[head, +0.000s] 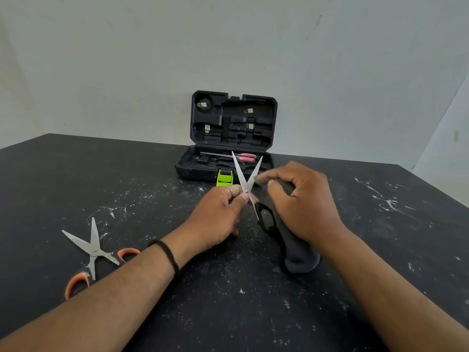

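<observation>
A pair of black-handled scissors [244, 179] stands spread open over the dark table, blades pointing up and away. My left hand [218, 214] pinches it near the pivot screw. My right hand [302, 201] grips a dark grey cloth [297, 252], and its fingertips press the cloth against the right blade. The cloth hangs down under that hand to the table. One black handle loop [266, 218] shows between my hands; the other is hidden.
Orange-handled scissors [95, 250] lie open on the table [380, 250] at the left. At the back stands an open black tool case [232, 138] with a green latch [224, 177]; red-handled scissors [243, 157] lie inside. White dust specks cover the tabletop.
</observation>
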